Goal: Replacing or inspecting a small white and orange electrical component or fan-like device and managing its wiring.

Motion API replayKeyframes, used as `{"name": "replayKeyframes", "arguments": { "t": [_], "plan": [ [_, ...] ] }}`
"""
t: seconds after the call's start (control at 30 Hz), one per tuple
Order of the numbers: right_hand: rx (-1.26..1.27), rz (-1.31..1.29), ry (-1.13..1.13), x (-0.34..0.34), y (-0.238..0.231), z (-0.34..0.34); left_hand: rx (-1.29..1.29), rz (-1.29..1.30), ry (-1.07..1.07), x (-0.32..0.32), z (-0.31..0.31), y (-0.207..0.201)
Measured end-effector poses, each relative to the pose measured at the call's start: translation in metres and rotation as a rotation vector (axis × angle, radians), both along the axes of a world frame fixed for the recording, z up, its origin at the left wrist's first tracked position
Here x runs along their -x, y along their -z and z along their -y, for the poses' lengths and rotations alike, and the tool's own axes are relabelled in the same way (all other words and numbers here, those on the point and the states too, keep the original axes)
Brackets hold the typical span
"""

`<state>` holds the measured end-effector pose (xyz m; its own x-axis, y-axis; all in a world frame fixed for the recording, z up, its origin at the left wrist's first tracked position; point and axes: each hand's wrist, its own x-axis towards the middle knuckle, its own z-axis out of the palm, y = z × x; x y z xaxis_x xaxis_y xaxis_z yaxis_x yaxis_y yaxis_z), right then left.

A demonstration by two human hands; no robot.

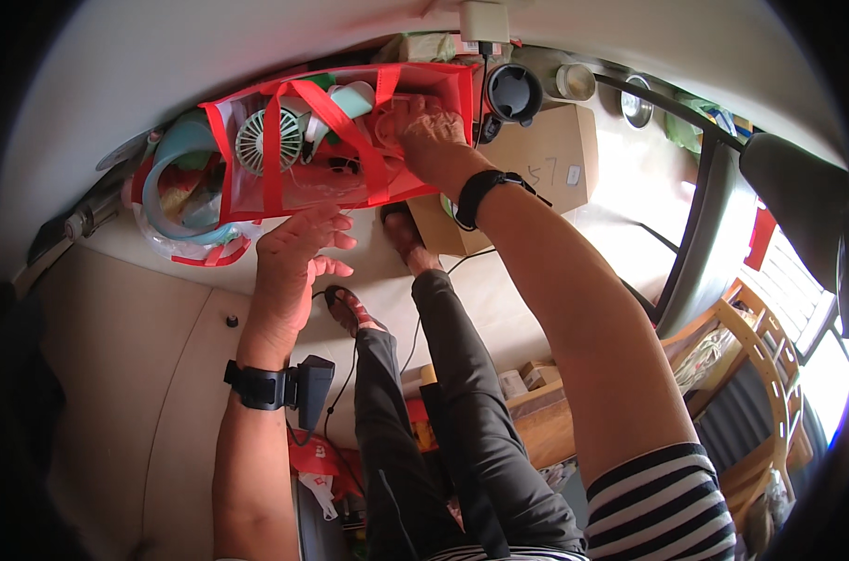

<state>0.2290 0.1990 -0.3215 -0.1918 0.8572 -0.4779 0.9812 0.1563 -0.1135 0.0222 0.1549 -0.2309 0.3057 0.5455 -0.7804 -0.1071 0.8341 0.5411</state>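
A red tote bag point(335, 201) stands wide-mouthed in front of me, its straps crossing over the opening. Inside it lie a small white fan point(256, 145) with a round grille and a pale green-white item point(352, 97) that looks like a cup. My right hand point(429, 136) reaches into the bag's right end. Its fingertips dip down inside, so whether they grip anything is hidden. Just outside the near side of the bag, my left hand point(303, 245) has its fingers apart and slightly curled, holding nothing. Both wrists wear black straps.
Right of the bag stand a cardboard box point(536, 164), a dark lidded cup point(515, 92) and a glass jar point(575, 82). A pale blue ring-shaped rim point(158, 178) is at left. A black cable point(415, 327) runs past my feet. A wooden rack point(770, 365) is at right.
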Motion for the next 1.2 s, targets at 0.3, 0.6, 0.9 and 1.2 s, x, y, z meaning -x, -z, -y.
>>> {"name": "replayKeyframes", "arguments": {
  "t": [0.3, 0.6, 0.9, 1.2],
  "plan": [
    [0.149, 0.093, -0.095, 0.008, -0.016, -0.002, 0.023, -0.003, 0.014, -0.009, 0.001, 0.001],
    [-0.296, -0.619, 0.214, -0.038, -0.064, 0.024, -0.105, 0.011, 0.022, -0.018, -0.032, -0.019],
    [0.021, -0.742, 1.186, -0.072, -0.063, 0.145, -0.157, -0.008, 0.041, -0.051, -0.067, -0.017],
    [0.175, -0.685, 1.064, -0.037, -0.052, 0.223, -0.254, -0.182, 0.211, -0.057, -0.054, -0.053]
  ]
}}
